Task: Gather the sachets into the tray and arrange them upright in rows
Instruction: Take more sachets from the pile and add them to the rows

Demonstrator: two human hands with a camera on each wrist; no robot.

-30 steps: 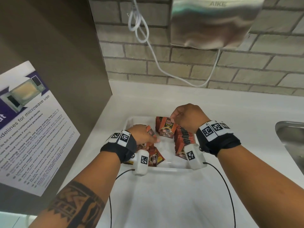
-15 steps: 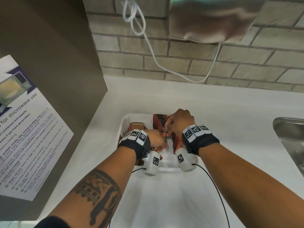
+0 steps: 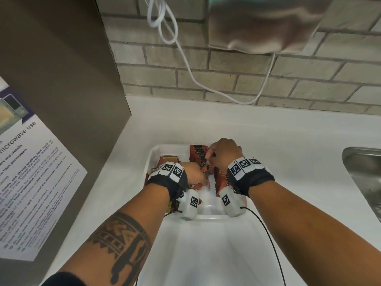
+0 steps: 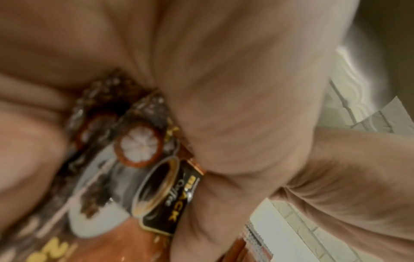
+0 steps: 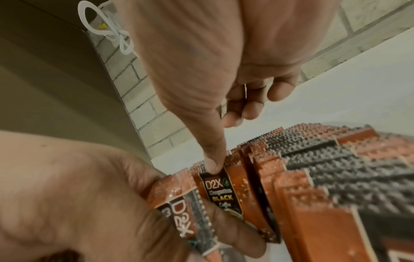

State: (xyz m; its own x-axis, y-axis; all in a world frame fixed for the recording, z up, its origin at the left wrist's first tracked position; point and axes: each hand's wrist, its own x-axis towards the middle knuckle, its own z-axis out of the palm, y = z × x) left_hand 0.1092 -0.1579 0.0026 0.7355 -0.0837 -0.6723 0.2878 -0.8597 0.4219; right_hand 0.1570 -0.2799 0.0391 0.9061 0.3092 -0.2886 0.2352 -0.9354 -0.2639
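White countertop point(image 3: 288, 129) below pale brick wall point(image 3: 237, 79); steel sink point(image 3: 362, 172) at right, microwave notice point(image 3: 31, 182) at left. White plastic tray point(image 3: 153, 155) on counter holds glossy orange-black sachets point(image 3: 198, 155), serrated tops, upright in row. Left hand point(image 3: 193, 172) clasps few sachets. Right hand point(image 3: 223, 153) fingers curled, thumb point(image 5: 212, 164) on top edge of row sachet; pinch unclear.
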